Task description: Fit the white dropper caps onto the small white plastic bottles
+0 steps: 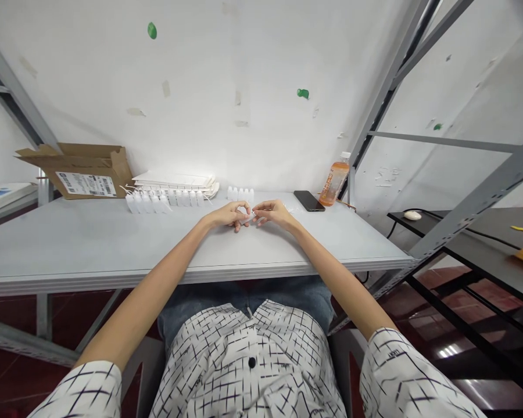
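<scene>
My left hand (227, 216) is closed around a small white bottle (246, 219), mostly covered by the fingers. Thumb and fingertips of my right hand (275, 213) pinch together at the near end of that bottle; what they grip there is too small to make out. Just behind the hands stands a short row of small white bottles (240, 194). To the left is a larger group of white bottles (146, 203), several with thin white strips sticking out from their tops.
A stack of flat white sheets (178, 179) lies behind the left bottles, beside an open cardboard box (89, 171). On the right are a black phone (309, 201) and an orange drink bottle (333, 183). The grey table (113, 244) backs onto a white wall.
</scene>
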Motion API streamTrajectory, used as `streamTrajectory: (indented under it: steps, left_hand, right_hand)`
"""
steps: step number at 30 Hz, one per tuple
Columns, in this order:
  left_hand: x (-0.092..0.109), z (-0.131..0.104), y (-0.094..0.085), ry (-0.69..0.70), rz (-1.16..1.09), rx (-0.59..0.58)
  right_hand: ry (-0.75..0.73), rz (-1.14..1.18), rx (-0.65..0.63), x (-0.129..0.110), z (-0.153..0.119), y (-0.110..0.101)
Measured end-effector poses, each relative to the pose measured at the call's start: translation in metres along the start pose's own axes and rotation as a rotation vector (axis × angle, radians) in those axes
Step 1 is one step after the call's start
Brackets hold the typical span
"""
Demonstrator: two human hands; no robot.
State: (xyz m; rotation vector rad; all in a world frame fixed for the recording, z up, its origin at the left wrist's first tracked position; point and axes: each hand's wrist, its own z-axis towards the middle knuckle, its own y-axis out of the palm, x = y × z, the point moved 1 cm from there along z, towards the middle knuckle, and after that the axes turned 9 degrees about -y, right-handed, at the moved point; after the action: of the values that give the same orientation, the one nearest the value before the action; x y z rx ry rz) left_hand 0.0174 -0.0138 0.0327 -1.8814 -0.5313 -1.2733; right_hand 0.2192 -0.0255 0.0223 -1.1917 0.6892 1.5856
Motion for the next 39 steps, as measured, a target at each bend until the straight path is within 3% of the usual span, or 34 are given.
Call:
streamTrajectory:
  steps: [12, 39]
  left_hand:
    - [-0.0021, -0.0009, -0.0017, 0.025, -0.013, -0.017]
    - [-0.0018, 0.0005, 0.0006, 0.094, 0.046, -0.061]
  right_hand:
    - [0.061, 0.024, -0.012, 0.0062, 0.0017, -0.0049]
    - [0.044, -0.641, -0.053, 0.0035, 0.002, 0.003]
